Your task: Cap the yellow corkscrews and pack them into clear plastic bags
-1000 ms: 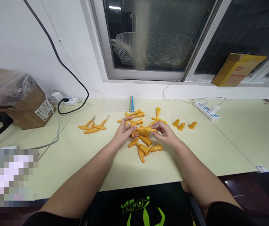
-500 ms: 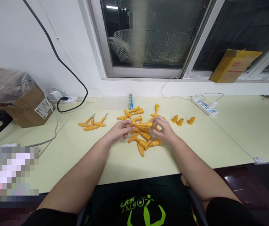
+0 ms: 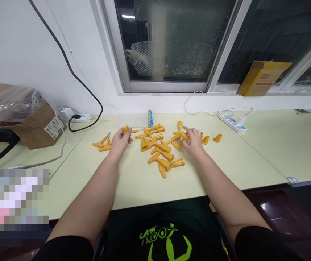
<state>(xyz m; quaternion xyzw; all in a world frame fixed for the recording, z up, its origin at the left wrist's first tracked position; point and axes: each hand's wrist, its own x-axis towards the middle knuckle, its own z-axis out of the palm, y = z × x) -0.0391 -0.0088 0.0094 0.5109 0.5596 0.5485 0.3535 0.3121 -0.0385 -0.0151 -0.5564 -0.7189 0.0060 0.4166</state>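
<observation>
My left hand [image 3: 121, 142] is closed on a yellow T-handled corkscrew [image 3: 125, 129], its shaft pointing right. Beside it at the left, yellow corkscrew handles [image 3: 104, 148] with metal spirals lie on the table. My right hand [image 3: 194, 142] holds a yellow flared sleeve [image 3: 185, 136] between its fingers, at the right edge of the pile. Several yellow corkscrews [image 3: 159, 154], with sleeves around their shafts, lie in a loose pile between my hands. More yellow sleeves [image 3: 218, 138] are right of my right hand.
A clear plastic bag [image 3: 133, 118] with a colourful strip lies behind the pile. A white power strip [image 3: 233, 123] is at the back right. At the left are a cardboard box [image 3: 40, 127] and a black cable [image 3: 71, 70].
My hands have moved apart. The left went left with a corkscrew; the right, slightly right with a sleeve. The corkscrew and sleeve between them are now separate.
</observation>
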